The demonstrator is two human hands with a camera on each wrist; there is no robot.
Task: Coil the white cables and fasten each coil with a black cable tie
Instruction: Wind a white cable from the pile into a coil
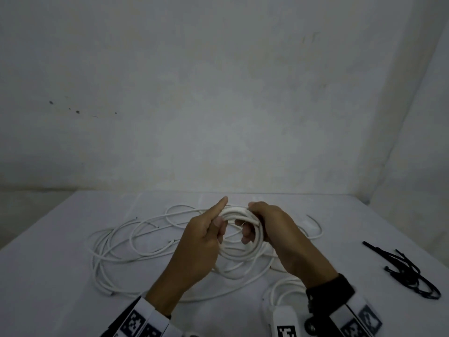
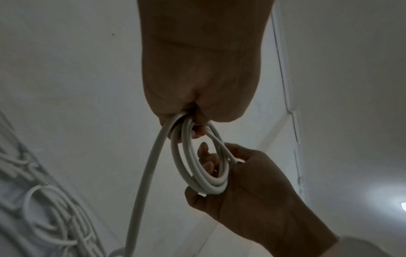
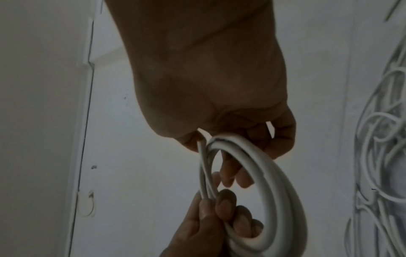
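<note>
A small coil of white cable point(image 1: 239, 213) is held above the table between both hands. My right hand point(image 1: 267, 222) grips the coil's right side, fingers curled through the loop point(image 3: 263, 165). My left hand point(image 1: 211, 232) pinches the coil's left side with thumb and curled fingers, index finger pointing straight out. In the left wrist view, a loose strand point(image 2: 149, 165) runs down from my left hand point(image 2: 193, 121) toward the table, and my right hand point(image 2: 252, 191) holds the coil point(image 2: 211, 186). Black cable ties point(image 1: 408, 271) lie in a heap at the table's right.
Several loose white cables point(image 1: 136, 242) sprawl tangled over the middle and left of the white table point(image 1: 60, 276). Another white cable loop point(image 1: 281, 288) lies near the front right. A wall stands close behind the table.
</note>
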